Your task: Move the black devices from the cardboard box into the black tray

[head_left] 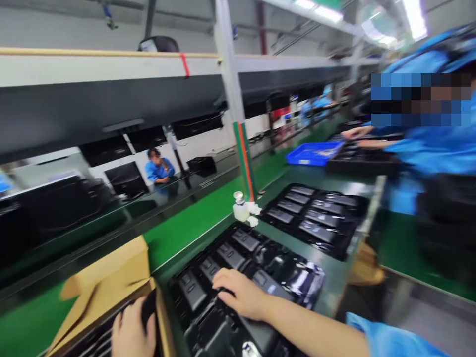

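factory assembly line: conveyor belt [193, 225], part trays [316, 218]

You face a long green counter [208, 218] running away to your right. A grey post [232, 94] with green and orange stripes rises beside it, carrying a white shelf [111, 67] overhead. Bright strip lights [414, 17] glare along the ceiling above.

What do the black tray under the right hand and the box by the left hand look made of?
Black tray: probably thin moulded plastic, glossy, with glare on its formed pockets. Box: brown corrugated cardboard by its look, matte, flaps folded open.
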{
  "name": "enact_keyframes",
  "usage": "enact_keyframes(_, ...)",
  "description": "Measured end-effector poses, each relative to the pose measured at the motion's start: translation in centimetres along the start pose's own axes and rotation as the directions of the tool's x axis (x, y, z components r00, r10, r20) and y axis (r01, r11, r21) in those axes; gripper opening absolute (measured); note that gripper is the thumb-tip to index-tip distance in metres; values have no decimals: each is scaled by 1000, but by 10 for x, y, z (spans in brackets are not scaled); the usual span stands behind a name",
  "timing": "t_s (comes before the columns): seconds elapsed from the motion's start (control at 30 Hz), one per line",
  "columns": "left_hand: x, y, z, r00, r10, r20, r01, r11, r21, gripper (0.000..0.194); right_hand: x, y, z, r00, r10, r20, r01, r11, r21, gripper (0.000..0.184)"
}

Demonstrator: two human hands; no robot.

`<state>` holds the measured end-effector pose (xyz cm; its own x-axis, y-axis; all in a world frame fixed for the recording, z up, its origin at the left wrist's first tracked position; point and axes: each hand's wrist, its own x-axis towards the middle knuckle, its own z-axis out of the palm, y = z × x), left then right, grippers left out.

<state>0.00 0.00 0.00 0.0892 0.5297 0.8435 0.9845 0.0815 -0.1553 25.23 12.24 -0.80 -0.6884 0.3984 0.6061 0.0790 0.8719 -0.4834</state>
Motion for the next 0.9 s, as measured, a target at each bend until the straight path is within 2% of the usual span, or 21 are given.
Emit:
enact_keyframes(0.07, 4, 8, -3, 997, -36, 70, 37, 999, 0, 19, -2, 1, 2, 1000, -1, -1, 1, 1000, 18, 19)
enact_keyframes(0.13, 8, 15, -9, 990, -104, 96, 107, 994, -26, 18, -5, 8, 8, 1000, -8, 3, 7, 1000, 27, 21)
enact_keyframes(0.3, 10, 23, -19, 961, -275, 26, 276, 954, -117, 22, -12, 26, 25, 996, 16, -87, -15, 1000, 14, 23)
enact_keyframes(0.43, 5, 22, -20, 926, -377, 4, 370, 908, -196, 22, -10, 20, 23, 994, 55, -92, -54, 999, 5, 26)
enact_keyframes(0.53, 3, 17, -19, 917, -398, -30, 374, 882, -287, 23, -6, 8, 20, 982, 152, -117, -146, 988, 52, 31)
enact_keyframes(0.6, 6, 15, -20, 915, -394, -91, 339, 870, -358, 27, -5, 3, 20, 977, 187, -99, -177, 979, 98, 33)
enact_keyframes(0.7, 14, 26, -29, 882, -429, -194, 298, 827, -476, 33, -6, 0, 18, 970, 238, -45, -227, 959, 170, 37)
enact_keyframes(0.77, 21, 45, -37, 852, -480, -209, 303, 778, -550, 33, -9, 1, 16, 965, 262, 7, -256, 939, 230, 49)
enact_keyframes(0.8, 23, 57, -40, 839, -514, -181, 324, 738, -592, 32, -10, 1, 15, 965, 260, 43, -262, 926, 272, 58)
enact_keyframes(0.83, 26, 70, -42, 817, -564, -119, 366, 668, -648, 30, -11, 1, 14, 965, 249, 85, -263, 909, 323, 69)
enact_keyframes(0.87, 27, 84, -43, 783, -621, -22, 424, 560, -712, 29, -12, 0, 13, 965, 227, 130, -260, 887, 382, 79)
enact_keyframes(0.9, 27, 98, -42, 728, -678, 104, 493, 412, -766, 30, -12, -1, 11, 964, 199, 176, -258, 859, 443, 86)
